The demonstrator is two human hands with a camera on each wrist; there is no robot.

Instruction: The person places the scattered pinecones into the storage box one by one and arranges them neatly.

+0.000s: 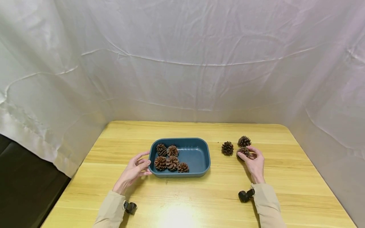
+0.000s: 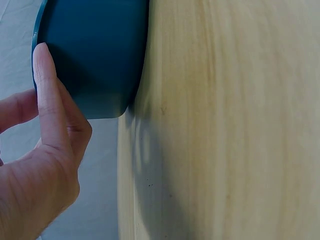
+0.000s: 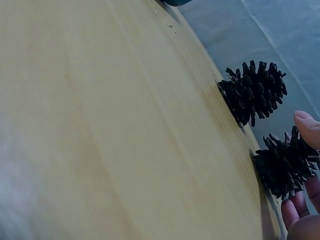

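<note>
A dark blue rectangular box stands on the table with several brown pine cones lying in its left half. At the box's left end, my left hand touches the outer wall. Its straight thumb lies flat on that wall with the tip near the rim, and other fingers are partly hidden behind it. To the right of the box, my right hand grips a pine cone between thumb and fingers. That held cone is low, close to the tabletop.
Two loose pine cones are near the right hand: one to its left, another just behind the held one. The wooden table ends at a pale curtain behind. Something black is beyond the table's left edge.
</note>
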